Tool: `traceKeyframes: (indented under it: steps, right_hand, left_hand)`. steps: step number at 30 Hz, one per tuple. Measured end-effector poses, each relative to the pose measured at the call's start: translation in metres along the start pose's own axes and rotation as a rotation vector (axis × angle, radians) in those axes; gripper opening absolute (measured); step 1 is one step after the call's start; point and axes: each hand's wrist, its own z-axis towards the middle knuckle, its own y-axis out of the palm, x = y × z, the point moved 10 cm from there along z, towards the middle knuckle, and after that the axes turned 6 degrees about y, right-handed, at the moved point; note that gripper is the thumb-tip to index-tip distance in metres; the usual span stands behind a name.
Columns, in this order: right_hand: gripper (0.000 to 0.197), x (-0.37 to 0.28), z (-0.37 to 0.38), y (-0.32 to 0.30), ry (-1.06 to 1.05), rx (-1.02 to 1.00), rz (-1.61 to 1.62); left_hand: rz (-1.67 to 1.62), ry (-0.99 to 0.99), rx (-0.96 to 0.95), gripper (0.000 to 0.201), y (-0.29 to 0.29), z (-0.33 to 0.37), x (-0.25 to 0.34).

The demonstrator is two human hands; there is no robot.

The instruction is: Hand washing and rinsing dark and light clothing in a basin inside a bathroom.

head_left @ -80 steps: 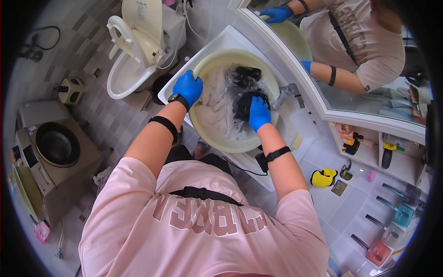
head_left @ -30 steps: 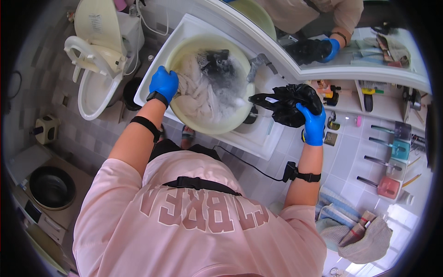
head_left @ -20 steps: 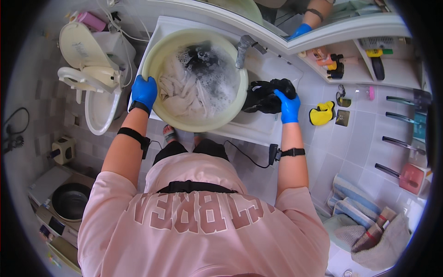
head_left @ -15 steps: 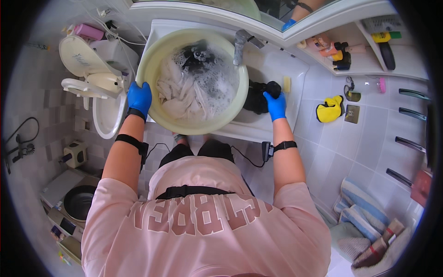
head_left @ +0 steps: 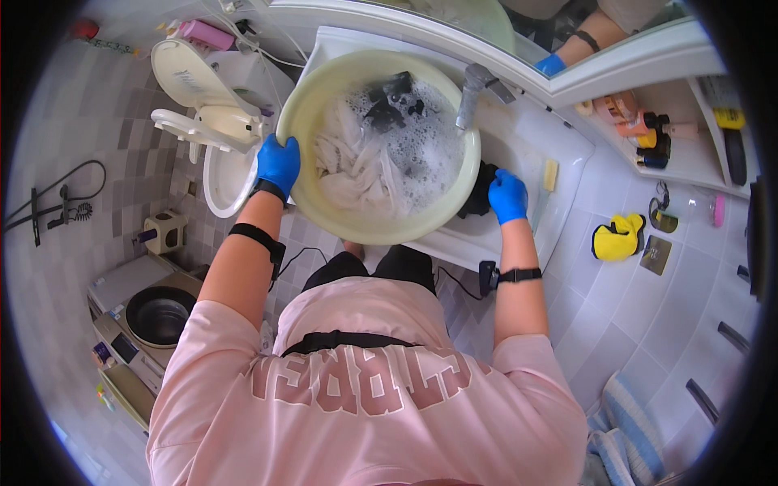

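Note:
A large pale-yellow basin rests on the white sink. In its foamy water lie white cloth and a partly sunk piece of black cloth. My left hand, in a blue glove, grips the basin's left rim. On the right, my gloved right hand has its fingers curled at the edge of a wet black garment in the sink bowl. The basin hides part of that garment.
A grey faucet reaches over the basin's right rim. A yellow soap bar sits at the sink's right side. Yellow gloves hang on the tiled wall. Left of the basin is a toilet with its lid raised.
The view has shifted, so the scene sits further right. My right hand has turned into a tighter curl, and less of the black garment shows beside it. My left hand stays on the rim.

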Motion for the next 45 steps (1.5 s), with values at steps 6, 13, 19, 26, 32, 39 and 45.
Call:
traceKeyframes:
  steps: [6,13,19,26,32,39,45]
  right_hand:
    - [0.035,-0.181,-0.054,-0.073,-0.606,0.160,0.357]
    - [0.076,-0.284,0.014,0.009,-0.239,-0.166,-0.281]
    - [0.071,-0.261,0.067,0.077,-0.020,-0.254,-0.069]
    - [0.054,-0.283,0.036,0.063,-0.399,-0.408,-0.216]
    - [0.055,-0.281,-0.007,-0.037,-0.362,-0.401,0.055]
    - [0.059,-0.301,-0.078,-0.181,-0.480,-0.069,0.255]
    - [0.069,-0.294,-0.083,-0.198,-0.488,0.150,0.193]
  left_hand:
    - [-0.007,-0.022,0.007,0.046,-0.007,-0.007,0.006]
    - [-0.033,-0.035,0.026,0.045,-0.013,-0.011,0.015]
    - [-0.059,-0.047,-0.002,0.042,-0.012,-0.010,0.026]
    - [-0.088,-0.077,-0.030,0.040,-0.011,-0.012,0.016]
    - [-0.141,-0.050,-0.038,0.038,-0.011,-0.012,0.014]
    - [-0.166,-0.085,-0.115,0.037,-0.012,-0.015,0.017]
    - [-0.227,-0.055,-0.090,0.037,-0.009,-0.014,0.010]
